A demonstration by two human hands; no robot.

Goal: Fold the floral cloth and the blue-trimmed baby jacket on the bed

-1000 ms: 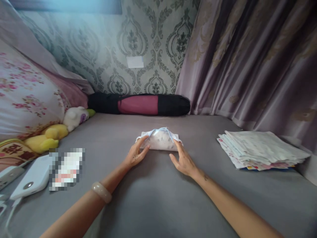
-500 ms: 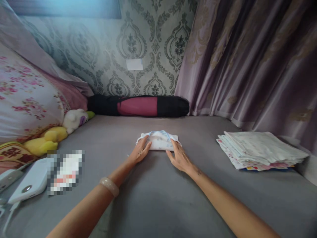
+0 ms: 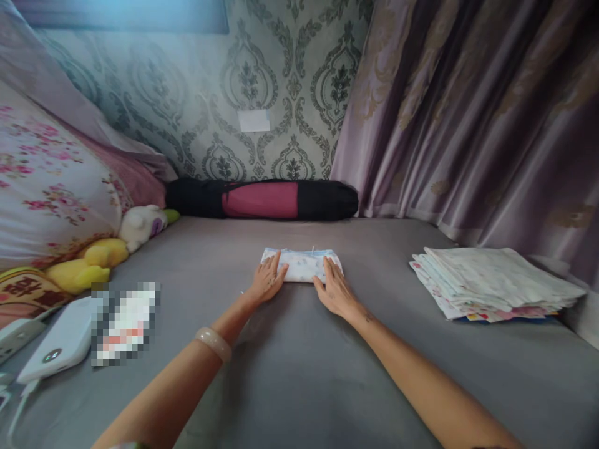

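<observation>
A white folded cloth (image 3: 302, 267) with a pale blue print and a light blue edge along its far side lies flat on the grey sheet (image 3: 281, 374). My left hand (image 3: 270, 277) rests on its left end, fingers stretched out and pointing away from me. On the right end lies my right hand (image 3: 336, 288), palm down, with the fingers extended and the thumb apart. Neither hand grips the cloth; both press on top of it. A pale bangle (image 3: 213, 344) circles my left wrist.
A stack of folded printed cloths (image 3: 496, 280) sits at the right. Along the wall lies a long black and pink bag (image 3: 262, 199). At the left are a white power bank (image 3: 60, 340) with a cable, plush toys (image 3: 77, 274) and a floral pillow (image 3: 56, 187).
The cloth's raised, curved blue edge now lies flat and straight along the far side. My hands have flattened a little onto its two ends.
</observation>
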